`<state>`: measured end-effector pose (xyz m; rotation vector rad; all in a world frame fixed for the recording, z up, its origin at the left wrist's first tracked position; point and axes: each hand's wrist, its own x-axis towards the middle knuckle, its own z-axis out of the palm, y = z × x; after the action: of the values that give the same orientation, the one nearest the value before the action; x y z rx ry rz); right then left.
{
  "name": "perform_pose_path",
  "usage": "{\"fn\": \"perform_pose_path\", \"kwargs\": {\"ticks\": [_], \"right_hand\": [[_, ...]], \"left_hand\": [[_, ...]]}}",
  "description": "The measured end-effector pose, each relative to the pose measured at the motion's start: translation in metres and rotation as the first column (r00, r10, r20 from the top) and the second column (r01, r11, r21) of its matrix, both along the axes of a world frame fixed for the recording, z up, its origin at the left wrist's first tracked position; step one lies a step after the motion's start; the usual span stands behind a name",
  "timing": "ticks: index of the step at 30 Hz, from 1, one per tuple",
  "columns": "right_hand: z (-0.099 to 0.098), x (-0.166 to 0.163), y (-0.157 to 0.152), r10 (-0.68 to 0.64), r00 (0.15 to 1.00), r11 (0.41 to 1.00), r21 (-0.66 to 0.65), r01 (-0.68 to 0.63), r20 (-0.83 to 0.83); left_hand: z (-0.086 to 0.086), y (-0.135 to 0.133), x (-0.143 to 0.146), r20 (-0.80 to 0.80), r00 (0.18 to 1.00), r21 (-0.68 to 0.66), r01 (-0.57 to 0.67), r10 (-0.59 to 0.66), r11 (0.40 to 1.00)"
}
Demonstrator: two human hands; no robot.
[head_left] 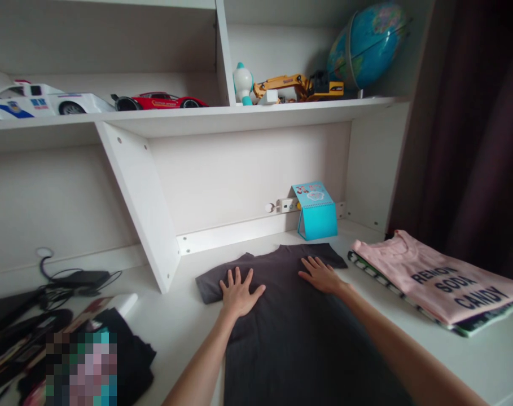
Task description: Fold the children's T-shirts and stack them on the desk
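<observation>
T-shirt (294, 338), dark grey, lies laid out on the desk (184, 316) before you, neckline (265, 257) towards twelve o'clock. Your left hand (238, 296) is spread palm-down near its eleven o'clock, your right hand (323, 278) likewise near its one, probably to hold the fabric flat. At two o'clock a pink T-shirt (434, 265) tops a folded stack (476, 323), seemingly set there to leave working room

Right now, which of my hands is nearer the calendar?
Your right. The right hand lies on the shirt, in front of the calendar; the left hand is also on the shirt, farther off to the left.
</observation>
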<state>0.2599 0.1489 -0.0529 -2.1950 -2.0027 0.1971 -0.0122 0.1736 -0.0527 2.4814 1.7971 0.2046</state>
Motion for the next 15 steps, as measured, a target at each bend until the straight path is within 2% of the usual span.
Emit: {"fn": "perform_pose_path", "kwargs": {"ticks": [2, 4, 7, 10, 12, 13, 15], "right_hand": [[-0.009, 0.011, 0.009, -0.026, 1.0, 0.999, -0.023, 0.027, 0.01], [-0.01, 0.021, 0.014, -0.029, 0.999, 0.999, -0.037, 0.03, 0.017], [0.004, 0.018, 0.014, -0.023, 0.999, 0.998, -0.052, 0.024, 0.028], [0.023, -0.016, -0.007, 0.008, 0.999, 1.0, -0.026, -0.006, 0.045], [0.027, -0.053, -0.038, 0.13, 0.991, 0.991, 0.016, -0.131, 0.038], [0.024, -0.073, -0.057, 0.232, 0.972, 0.972, 0.037, -0.233, 0.029], [0.007, -0.108, -0.098, 0.543, 0.84, 0.831, 0.135, -0.539, 0.011]], "left_hand": [[0.001, 0.0, 0.0, 0.007, 1.0, 0.0, -0.003, 0.003, 1.0], [0.002, 0.0, 0.0, 0.018, 1.0, 0.003, -0.01, 0.01, 1.0], [0.001, 0.0, 0.001, 0.026, 0.999, 0.0, -0.022, 0.022, 1.0], [0.001, 0.001, 0.001, 0.023, 0.999, -0.01, -0.029, 0.029, 1.0], [0.001, 0.001, 0.001, 0.024, 0.999, -0.01, -0.025, 0.025, 1.0], [0.0, 0.001, 0.001, 0.025, 0.999, -0.007, -0.021, 0.021, 1.0], [0.0, 0.0, 0.001, 0.027, 1.0, -0.008, -0.014, 0.014, 1.0]]}}
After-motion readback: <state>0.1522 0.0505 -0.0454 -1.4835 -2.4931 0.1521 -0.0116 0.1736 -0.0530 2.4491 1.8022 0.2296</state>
